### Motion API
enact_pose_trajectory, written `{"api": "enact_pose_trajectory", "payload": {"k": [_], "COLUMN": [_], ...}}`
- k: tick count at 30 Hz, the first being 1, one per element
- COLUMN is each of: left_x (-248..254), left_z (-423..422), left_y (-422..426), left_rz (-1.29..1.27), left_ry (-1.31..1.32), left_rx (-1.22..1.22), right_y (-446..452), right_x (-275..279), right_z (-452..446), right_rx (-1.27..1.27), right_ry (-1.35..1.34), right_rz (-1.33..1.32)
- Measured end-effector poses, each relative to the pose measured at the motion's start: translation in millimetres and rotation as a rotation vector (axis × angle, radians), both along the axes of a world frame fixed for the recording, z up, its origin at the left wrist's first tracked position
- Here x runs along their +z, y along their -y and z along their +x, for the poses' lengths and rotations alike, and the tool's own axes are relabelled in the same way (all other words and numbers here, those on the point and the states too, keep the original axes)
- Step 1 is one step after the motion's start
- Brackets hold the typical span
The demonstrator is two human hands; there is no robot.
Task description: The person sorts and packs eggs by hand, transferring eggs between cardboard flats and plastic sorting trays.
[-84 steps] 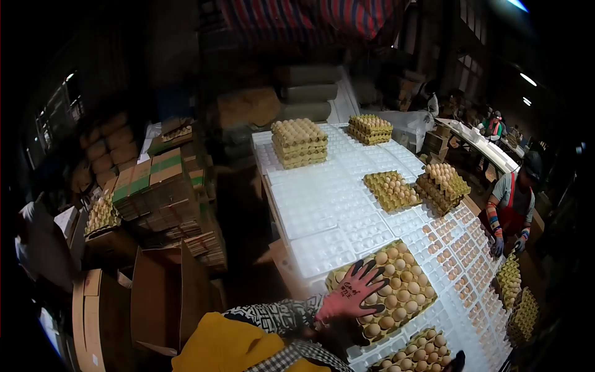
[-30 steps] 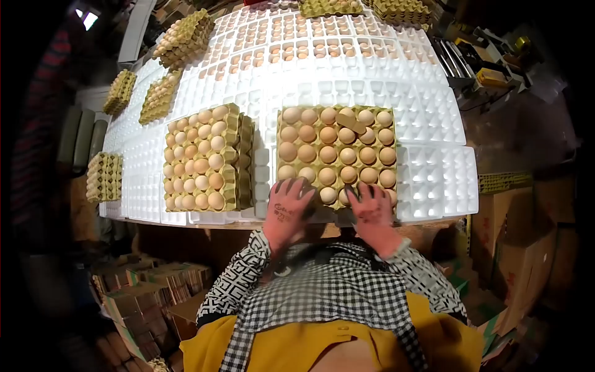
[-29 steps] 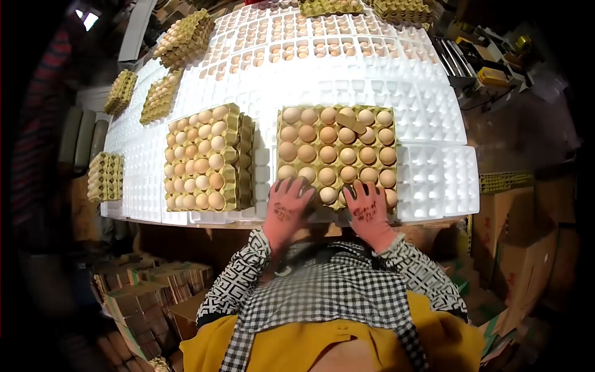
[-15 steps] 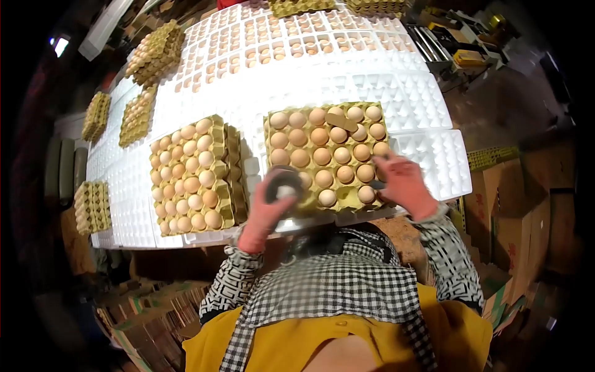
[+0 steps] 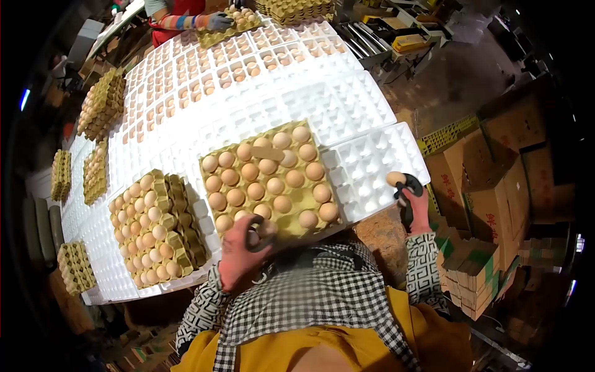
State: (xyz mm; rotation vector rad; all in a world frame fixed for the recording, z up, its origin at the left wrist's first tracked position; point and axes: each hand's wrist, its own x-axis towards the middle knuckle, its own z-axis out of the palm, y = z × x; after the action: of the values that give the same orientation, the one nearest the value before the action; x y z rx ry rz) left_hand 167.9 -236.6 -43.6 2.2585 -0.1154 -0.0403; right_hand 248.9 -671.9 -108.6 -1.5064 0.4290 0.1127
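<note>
In front of me lies a yellow-green egg tray (image 5: pixel 296 199) filled with brown eggs, with gaps near its front. My left hand (image 5: pixel 243 247), in a pink glove with dark fingers, curls around an egg (image 5: pixel 266 229) at the tray's front edge. Whether that egg is lifted is hard to tell. Out to the right, my right hand (image 5: pixel 411 201), gloved alike, grips a brown egg (image 5: pixel 395 179) over the front right corner of a white moulded tray (image 5: pixel 365 167). A flat brown strip (image 5: pixel 266 152) rests across eggs at the back of the egg tray.
A stack of full egg trays (image 5: pixel 149 229) stands to the left, with more stacks (image 5: pixel 102 105) farther back. White trays with eggs (image 5: pixel 211 68) cover the table's far side. Across it, a co-worker's gloved hand (image 5: pixel 218 22) touches a tray. Cardboard boxes (image 5: pixel 477 186) stand at right.
The view has swung right. My right hand has left the egg tray and is now out to the right with an egg. My left hand remains at the tray's front with an egg.
</note>
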Motion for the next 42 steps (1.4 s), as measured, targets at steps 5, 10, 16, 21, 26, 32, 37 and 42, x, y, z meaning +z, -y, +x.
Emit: {"api": "enact_pose_trajectory", "payload": {"k": [5, 10, 16, 21, 26, 32, 37, 42], "left_x": [27, -64, -158, -169, -140, -43, 8, -3], "left_z": [90, 212, 227, 219, 215, 157, 97, 143], "left_y": [115, 257, 274, 256, 270, 228, 99, 61], "left_rz": [-0.156, 0.272, 0.255, 0.555, 0.668, 0.601, 0.385, 0.748], "left_ry": [-0.003, -0.053, 0.02, 0.168, -0.222, 0.207, 0.177, 0.279], "left_rx": [0.016, -0.133, -0.038, 0.009, -0.158, -0.097, 0.306, -0.098], "right_y": [35, 38, 73, 81, 96, 81, -70, -188], "right_x": [-67, -102, -126, -108, -137, -115, -9, 25], "right_z": [111, 181, 195, 172, 194, 182, 147, 135], "right_rx": [0.083, 0.658, 0.345, 0.304, 0.166, 0.078, 0.747, 1.025], "right_ry": [0.463, 0.338, 0.599, 0.593, -0.329, 0.174, 0.416, 0.593], "right_rz": [-0.83, -1.281, -0.797, -1.061, -1.144, -1.341, -0.419, -1.19]}}
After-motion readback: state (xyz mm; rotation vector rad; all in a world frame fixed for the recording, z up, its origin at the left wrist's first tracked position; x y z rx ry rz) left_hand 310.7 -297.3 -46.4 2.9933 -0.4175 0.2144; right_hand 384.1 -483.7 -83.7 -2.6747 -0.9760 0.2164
